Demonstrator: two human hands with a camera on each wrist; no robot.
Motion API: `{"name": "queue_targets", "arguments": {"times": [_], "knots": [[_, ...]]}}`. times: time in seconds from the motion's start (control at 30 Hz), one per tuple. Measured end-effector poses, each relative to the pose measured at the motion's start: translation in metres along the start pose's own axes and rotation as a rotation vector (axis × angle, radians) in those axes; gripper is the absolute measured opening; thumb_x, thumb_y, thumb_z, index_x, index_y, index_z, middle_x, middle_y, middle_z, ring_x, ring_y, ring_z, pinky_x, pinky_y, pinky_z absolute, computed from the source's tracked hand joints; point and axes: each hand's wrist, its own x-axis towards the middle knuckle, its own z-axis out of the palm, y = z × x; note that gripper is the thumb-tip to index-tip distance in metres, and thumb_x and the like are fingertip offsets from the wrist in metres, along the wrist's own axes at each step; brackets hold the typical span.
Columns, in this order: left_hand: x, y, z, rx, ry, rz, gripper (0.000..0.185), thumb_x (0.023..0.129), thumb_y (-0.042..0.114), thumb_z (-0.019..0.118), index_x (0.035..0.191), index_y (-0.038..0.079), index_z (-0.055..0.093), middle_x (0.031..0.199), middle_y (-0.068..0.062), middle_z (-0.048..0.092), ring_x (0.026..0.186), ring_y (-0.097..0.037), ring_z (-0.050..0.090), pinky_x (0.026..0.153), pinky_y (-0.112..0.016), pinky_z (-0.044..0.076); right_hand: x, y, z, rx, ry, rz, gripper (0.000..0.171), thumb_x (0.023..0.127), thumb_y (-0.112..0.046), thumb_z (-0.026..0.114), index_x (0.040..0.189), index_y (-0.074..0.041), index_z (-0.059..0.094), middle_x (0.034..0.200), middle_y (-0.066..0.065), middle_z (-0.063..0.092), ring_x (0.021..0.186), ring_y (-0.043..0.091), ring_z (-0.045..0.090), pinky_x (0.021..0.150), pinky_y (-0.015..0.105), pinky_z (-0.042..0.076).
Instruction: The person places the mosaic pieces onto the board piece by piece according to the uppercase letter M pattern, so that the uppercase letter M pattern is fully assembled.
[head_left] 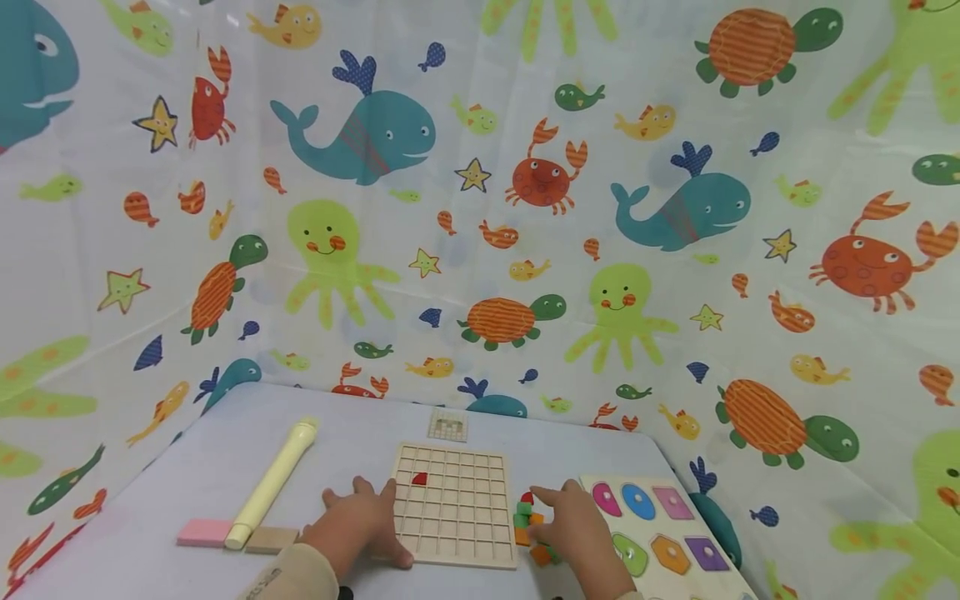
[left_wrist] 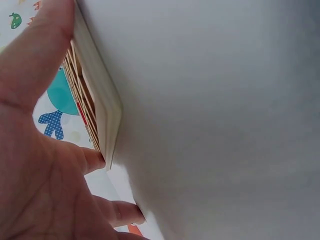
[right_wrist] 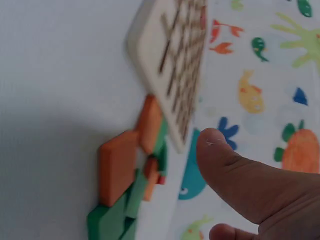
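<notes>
Grid board (head_left: 453, 504) centre of tabletop (head_left: 187, 467); small card (head_left: 447, 425) behind it. Left hand (head_left: 360, 525) on board's left edge. Piece pile (head_left: 528, 525) just right of board, under right hand (head_left: 573, 525). Shape puzzle (head_left: 667, 533) far right. Tube (head_left: 272, 482), two blocks (head_left: 204, 532) left.

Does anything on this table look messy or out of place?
Only mildly. The coloured blocks lie in a loose, overlapping heap beside the wooden grid board, under the right hand. The board holds one red piece. Nothing looks spilled or broken.
</notes>
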Motion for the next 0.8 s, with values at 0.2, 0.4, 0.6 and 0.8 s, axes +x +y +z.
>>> {"name": "queue_targets", "arguments": {"times": [0.2, 0.4, 0.6, 0.8], "knots": [[0.003, 0.000, -0.002, 0.010, -0.011, -0.008, 0.130, 0.057, 0.066, 0.099, 0.162, 0.014, 0.043, 0.164, -0.043, 0.023, 0.143, -0.082, 0.013, 0.100, -0.097, 0.025, 0.036, 0.011, 0.010, -0.030, -0.111, -0.060, 0.050, 0.080, -0.029, 0.095, 0.127, -0.031, 0.080, 0.101, 0.006, 0.055, 0.089, 0.023, 0.050, 0.074, 0.036, 0.053], [0.002, 0.000, -0.003, -0.010, -0.019, -0.014, 0.130, 0.057, 0.064, 0.100, 0.162, 0.013, 0.043, 0.165, -0.042, 0.022, 0.143, -0.082, 0.011, 0.100, -0.097, 0.023, 0.061, 0.014, 0.014, -0.001, -0.218, -0.061, 0.044, 0.081, -0.026, 0.094, 0.122, -0.036, 0.081, 0.118, 0.009, 0.060, 0.105, 0.026, 0.055, 0.099, 0.054, 0.058], [-0.002, 0.001, -0.001, 0.002, -0.010, 0.003, 0.128, 0.059, 0.064, 0.099, 0.162, 0.013, 0.043, 0.165, -0.042, 0.023, 0.143, -0.082, 0.012, 0.099, -0.097, 0.024, 0.069, 0.017, 0.016, 0.024, -0.291, -0.089, 0.037, 0.083, -0.022, 0.092, 0.117, -0.035, 0.083, 0.117, 0.007, 0.059, 0.105, 0.026, 0.053, 0.101, 0.057, 0.056], [-0.003, 0.003, -0.002, 0.021, -0.011, 0.001, 0.127, 0.061, 0.065, 0.098, 0.162, 0.013, 0.042, 0.164, -0.043, 0.023, 0.142, -0.083, 0.013, 0.101, -0.096, 0.025, 0.071, 0.017, 0.017, 0.034, -0.292, -0.101, 0.031, 0.085, -0.021, 0.090, 0.114, -0.033, 0.084, 0.109, 0.003, 0.057, 0.100, 0.024, 0.053, 0.097, 0.051, 0.056]]}}
